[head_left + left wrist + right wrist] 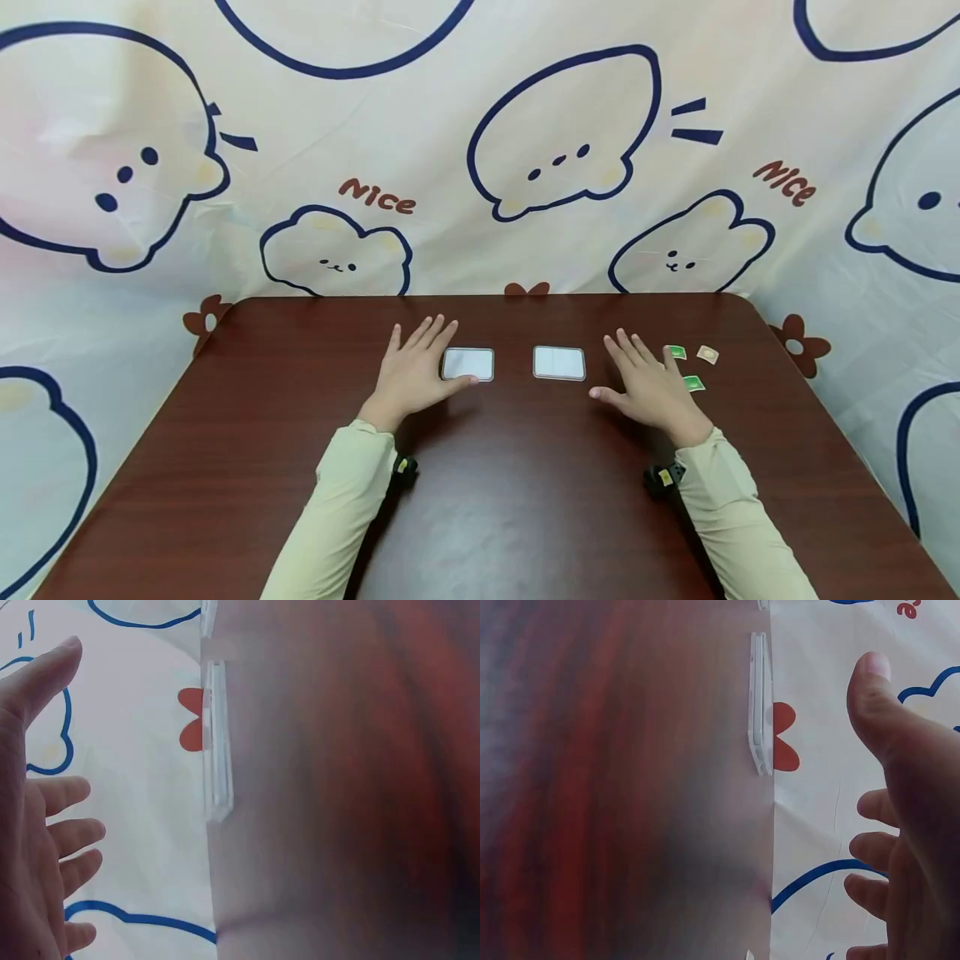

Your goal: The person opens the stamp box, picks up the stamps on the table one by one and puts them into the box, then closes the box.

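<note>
My left hand (412,371) is spread, fingers extended, just left of a flat white rectangular case (469,364). Its thumb reaches across near the case's lower edge; contact cannot be made out. A second such case (558,363) lies to the right, between the hands. Beside it my right hand (651,385) is likewise spread and holds nothing. Past its fingers lie two small green pieces (693,383) and a beige one (707,355), partly hidden by the hand. The left wrist view shows a case (219,742) edge-on with clear sides, as does the right wrist view with a case (760,705).
A dark reddish-brown table (525,500) carries everything. Behind and at both sides hangs a pale cloth (450,150) printed with blue outlined figures. A small dark device (405,471) is strapped at the left wrist, another device (663,479) at the right.
</note>
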